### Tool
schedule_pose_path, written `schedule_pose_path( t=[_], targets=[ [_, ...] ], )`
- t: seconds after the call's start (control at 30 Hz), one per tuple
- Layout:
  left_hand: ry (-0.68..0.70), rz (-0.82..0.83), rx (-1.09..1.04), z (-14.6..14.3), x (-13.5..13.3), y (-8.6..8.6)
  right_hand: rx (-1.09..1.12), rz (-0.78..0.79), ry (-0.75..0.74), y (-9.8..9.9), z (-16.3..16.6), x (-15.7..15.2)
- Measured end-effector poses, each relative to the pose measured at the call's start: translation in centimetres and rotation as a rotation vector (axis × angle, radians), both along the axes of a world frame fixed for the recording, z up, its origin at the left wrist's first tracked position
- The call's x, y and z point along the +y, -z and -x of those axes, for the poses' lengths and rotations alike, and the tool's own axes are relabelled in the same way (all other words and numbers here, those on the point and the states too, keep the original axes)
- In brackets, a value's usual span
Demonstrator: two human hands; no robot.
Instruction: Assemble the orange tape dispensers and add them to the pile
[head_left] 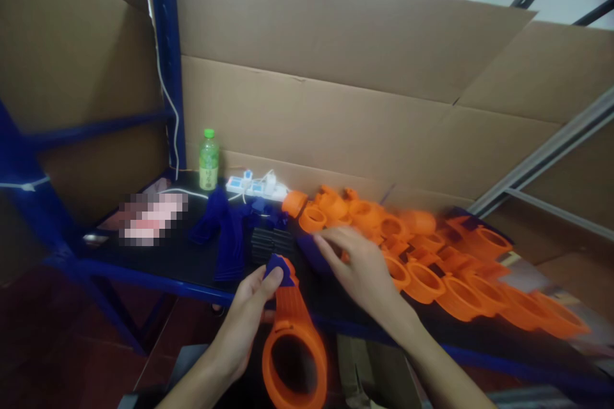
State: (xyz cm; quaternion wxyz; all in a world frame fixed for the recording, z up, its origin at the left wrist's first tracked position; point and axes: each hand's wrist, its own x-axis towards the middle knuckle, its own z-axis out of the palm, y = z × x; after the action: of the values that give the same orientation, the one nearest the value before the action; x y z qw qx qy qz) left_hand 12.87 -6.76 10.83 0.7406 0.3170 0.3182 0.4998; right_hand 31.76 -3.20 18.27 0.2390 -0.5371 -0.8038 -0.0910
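Note:
My left hand (pixel 252 307) is closed around the narrow upper end of an orange plastic part (pixel 295 316). A large open ring forms this part's lower end, hanging in front of the table edge, and a dark blue piece (pixel 283 270) sits at its top under my thumb. Over the table, my right hand (pixel 359 268) has its thumb and fingers drawn together in a pinch; whatever lies between them is hidden. Just beside those fingertips is a dark blue block-like object (pixel 314 255), and I cannot tell whether they touch it.
Many orange ringed parts (pixel 422 281) crowd the table's right side. Blue pieces (pixel 228 243) and black ribbed pieces (pixel 268 243) lie left of centre. Behind them are a white power strip (pixel 256 187) and a green-capped bottle (pixel 208 163). A cardboard box (pixel 378 370) stands below the table edge.

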Motion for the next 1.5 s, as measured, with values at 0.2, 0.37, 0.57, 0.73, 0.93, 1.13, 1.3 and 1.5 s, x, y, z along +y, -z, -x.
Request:
schedule_pose_path(
  t=[0.2, 0.37, 0.57, 0.73, 0.93, 1.13, 1.3, 1.5],
  targets=[
    [0.000, -0.098, -0.162, 0.4, -0.5, -2.0, -0.436, 0.336, 0.449, 2.4, -2.0, 5.9],
    [0.001, -0.088, -0.214, 0.8, -1.1, -2.9, -0.459, 0.358, 0.452, 3.8, -2.1, 6.1],
    [-0.051, -0.029, -0.277, 0.6, -1.0, -2.3, -0.443, 0.299, 0.507, 3.9, -1.9, 6.6],
    [-0.092, -0.016, -0.347, 0.5, -0.9, -2.1, -0.417, 0.198, 0.552, 2.4, -1.8, 5.9],
    [-0.171, -0.073, -0.306, 0.3, -0.2, -1.2, -0.110, -0.160, 0.237, -0.3, -1.0, 1.9],
    [-0.294, -0.042, -0.242, 0.3, -0.2, -0.6, 0.079, -0.266, -0.281, -1.1, 1.8, -3.8],
    [-0.287, -0.069, -0.199, 0.4, -0.4, -0.7, 0.034, -0.268, -0.357, -0.9, 2.4, -5.5],
    [-0.306, 0.001, -0.219, 0.2, -0.6, -0.7, 0.056, -0.321, -0.322, -0.7, 2.0, -5.6]
  ],
)
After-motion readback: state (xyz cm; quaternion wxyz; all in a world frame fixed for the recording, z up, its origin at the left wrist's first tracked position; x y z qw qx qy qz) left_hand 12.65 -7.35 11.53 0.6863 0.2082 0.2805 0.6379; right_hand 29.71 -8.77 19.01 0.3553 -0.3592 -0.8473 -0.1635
